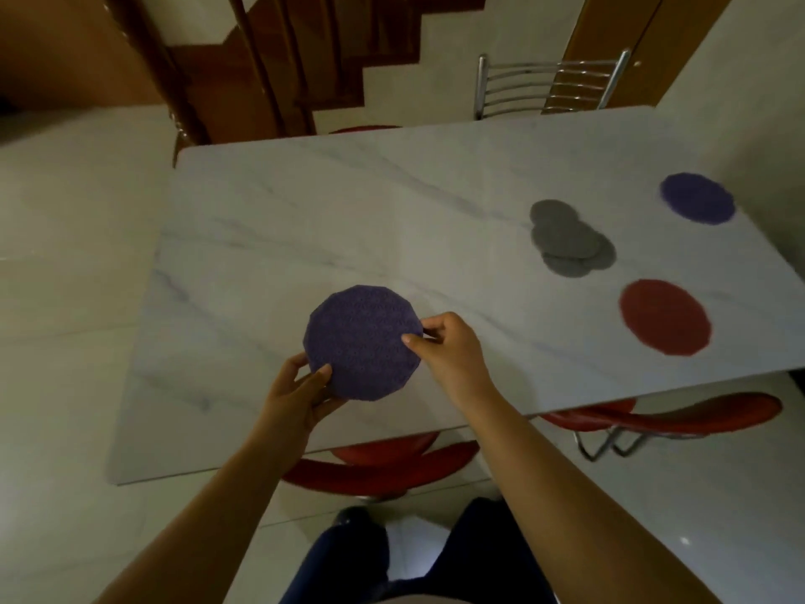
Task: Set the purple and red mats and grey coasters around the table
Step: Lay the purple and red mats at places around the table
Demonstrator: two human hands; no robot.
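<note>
Your hands hold a purple mat [363,342] over the near side of the marble counter [305,202]. Your left hand [300,385] pinches its near-left edge and your right hand [448,350] pinches its right edge, so the mat spans the gap between them. Whether it lies flat on the counter cannot be told. Well off to the right of your right hand sits a red mat [664,316], with a second purple mat [697,198] beyond it. The grey coasters [568,239] lie in an overlapping heap nearer your hands. The job looks early: two mats seem placed, this one is going down, and the coasters are not yet dealt out.
</note>
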